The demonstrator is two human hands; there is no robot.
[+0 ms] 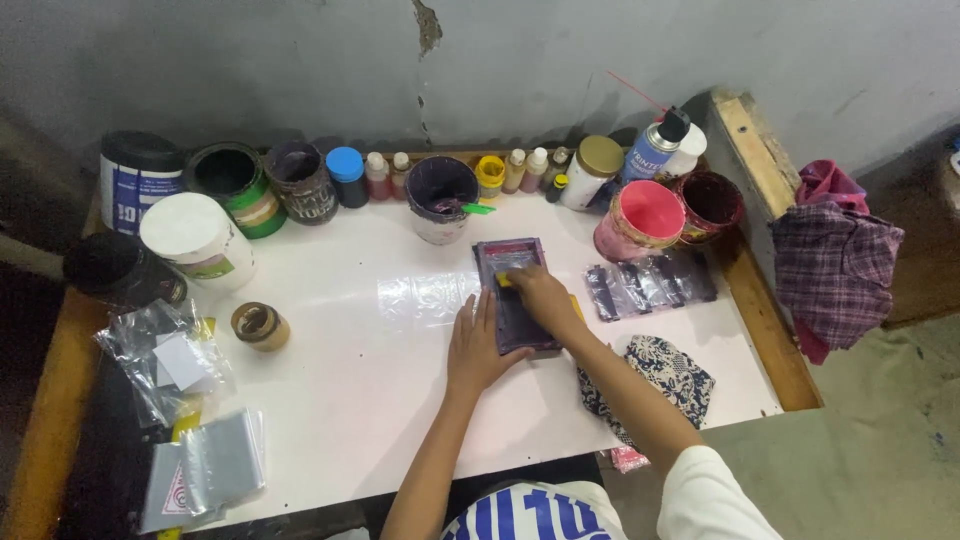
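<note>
Under both hands, purple screen frame [516, 296], white table [350, 370]

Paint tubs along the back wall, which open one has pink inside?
The pink tub at the right end, beside the dark red one. Its inside is bright pink; the other open tubs look black, purple or dark red.

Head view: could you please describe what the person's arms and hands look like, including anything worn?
Both forearms are bare, and the left hand and right hand wear no gloves. A white short sleeve covers the right upper arm. No rings or watch are discernible.
</note>
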